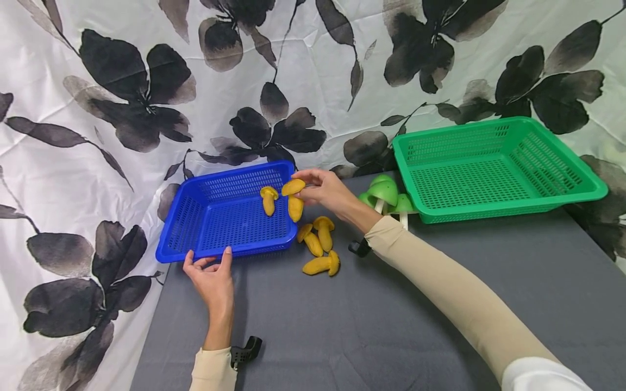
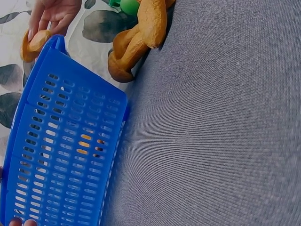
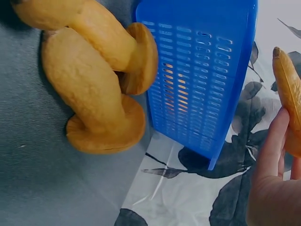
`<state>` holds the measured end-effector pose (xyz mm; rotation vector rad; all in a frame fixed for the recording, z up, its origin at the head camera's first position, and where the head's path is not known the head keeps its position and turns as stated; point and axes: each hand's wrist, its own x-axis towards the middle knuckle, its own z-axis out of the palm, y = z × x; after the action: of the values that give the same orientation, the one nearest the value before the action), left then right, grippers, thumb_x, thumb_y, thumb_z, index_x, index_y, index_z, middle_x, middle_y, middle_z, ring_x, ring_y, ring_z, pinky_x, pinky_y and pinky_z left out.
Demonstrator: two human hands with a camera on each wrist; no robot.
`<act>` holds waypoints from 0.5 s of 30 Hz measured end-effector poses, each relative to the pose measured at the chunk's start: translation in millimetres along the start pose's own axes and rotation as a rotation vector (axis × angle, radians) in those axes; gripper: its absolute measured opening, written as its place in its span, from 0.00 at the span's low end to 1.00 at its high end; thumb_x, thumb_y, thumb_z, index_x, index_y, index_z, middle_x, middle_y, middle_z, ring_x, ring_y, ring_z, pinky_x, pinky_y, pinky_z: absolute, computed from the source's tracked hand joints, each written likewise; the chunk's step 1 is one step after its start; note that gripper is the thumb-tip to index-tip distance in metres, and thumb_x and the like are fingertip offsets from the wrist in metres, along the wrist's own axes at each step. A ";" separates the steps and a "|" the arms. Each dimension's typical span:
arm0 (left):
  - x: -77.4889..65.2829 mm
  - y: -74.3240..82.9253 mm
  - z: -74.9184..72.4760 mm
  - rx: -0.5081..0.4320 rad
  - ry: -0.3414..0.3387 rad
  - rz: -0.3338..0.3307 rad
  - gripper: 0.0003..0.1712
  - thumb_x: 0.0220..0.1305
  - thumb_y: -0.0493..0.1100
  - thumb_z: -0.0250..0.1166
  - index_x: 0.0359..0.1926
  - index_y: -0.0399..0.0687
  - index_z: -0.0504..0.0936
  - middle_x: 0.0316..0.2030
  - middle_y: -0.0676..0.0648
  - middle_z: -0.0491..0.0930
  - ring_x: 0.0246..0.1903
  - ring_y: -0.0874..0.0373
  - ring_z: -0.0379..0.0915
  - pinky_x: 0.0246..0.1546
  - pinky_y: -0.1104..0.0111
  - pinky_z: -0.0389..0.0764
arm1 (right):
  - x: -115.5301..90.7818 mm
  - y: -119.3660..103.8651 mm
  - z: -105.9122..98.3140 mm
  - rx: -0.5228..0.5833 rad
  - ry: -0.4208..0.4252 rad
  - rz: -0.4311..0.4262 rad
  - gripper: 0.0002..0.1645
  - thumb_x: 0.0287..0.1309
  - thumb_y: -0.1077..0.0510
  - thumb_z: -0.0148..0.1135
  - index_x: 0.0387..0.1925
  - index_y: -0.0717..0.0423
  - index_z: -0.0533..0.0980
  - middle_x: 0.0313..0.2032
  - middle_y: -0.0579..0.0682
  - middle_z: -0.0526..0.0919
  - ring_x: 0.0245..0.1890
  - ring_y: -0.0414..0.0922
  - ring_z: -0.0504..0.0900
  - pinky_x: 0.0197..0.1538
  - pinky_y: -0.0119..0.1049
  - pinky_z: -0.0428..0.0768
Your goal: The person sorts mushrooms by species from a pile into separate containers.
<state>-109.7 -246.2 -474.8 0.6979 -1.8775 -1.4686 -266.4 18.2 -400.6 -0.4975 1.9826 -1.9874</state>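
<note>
My right hand (image 1: 325, 190) pinches a yellow toy mushroom (image 1: 295, 207) by its cap, over the right rim of the blue basket (image 1: 168, 247). The same mushroom (image 3: 288, 84) shows at the right edge of the right wrist view. Inside the basket, near its right end, lies another yellow mushroom (image 1: 268, 202). My left hand (image 1: 210, 277) grips the basket's front rim, with thumb and fingers spread along it. Just right of the basket, three more yellow mushrooms rest on the grey cloth, the nearest mushroom (image 1: 321, 264) lying on its side.
A green basket (image 1: 494, 209) stands at the back right. Several green-capped toy mushrooms (image 1: 383, 193) with white stems sit against its left side, partly behind my right hand. A white curtain (image 1: 313, 70) with dark flowers hangs behind the grey-covered table (image 1: 342, 336).
</note>
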 end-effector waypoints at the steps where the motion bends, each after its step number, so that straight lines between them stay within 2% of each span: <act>1: -0.1 -0.1 0.0 -0.002 0.001 0.002 0.53 0.59 0.53 0.76 0.75 0.49 0.54 0.46 0.50 0.70 0.31 0.53 0.71 0.30 0.73 0.71 | 2.1 -0.4 0.8 0.004 0.000 -0.004 0.26 0.62 0.62 0.70 0.62 0.51 0.77 0.56 0.52 0.82 0.51 0.49 0.84 0.55 0.53 0.82; 6: -0.3 -0.3 0.4 -0.013 0.002 0.011 0.52 0.59 0.52 0.76 0.75 0.50 0.54 0.45 0.49 0.71 0.30 0.55 0.71 0.29 0.74 0.71 | 11.4 -2.7 6.1 0.021 -0.005 -0.011 0.25 0.63 0.62 0.70 0.61 0.53 0.77 0.56 0.53 0.80 0.52 0.49 0.84 0.53 0.49 0.84; 11: 0.2 -1.2 0.1 -0.041 0.000 0.021 0.51 0.59 0.50 0.77 0.74 0.49 0.55 0.46 0.44 0.72 0.26 0.62 0.71 0.27 0.75 0.70 | 18.6 -4.7 11.2 0.018 -0.013 -0.024 0.25 0.64 0.64 0.68 0.62 0.56 0.75 0.56 0.55 0.81 0.52 0.50 0.84 0.51 0.45 0.85; 15: 1.1 -1.5 -0.3 -0.056 -0.004 0.024 0.51 0.59 0.51 0.77 0.74 0.50 0.55 0.47 0.45 0.72 0.24 0.65 0.71 0.27 0.74 0.70 | 25.6 -5.9 15.0 0.039 -0.013 -0.033 0.25 0.65 0.65 0.67 0.62 0.55 0.76 0.57 0.54 0.81 0.54 0.49 0.83 0.51 0.43 0.85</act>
<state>-110.1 -247.5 -476.0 0.6448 -1.8349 -1.5025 -282.6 -6.4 -393.8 -0.5362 1.9359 -2.0335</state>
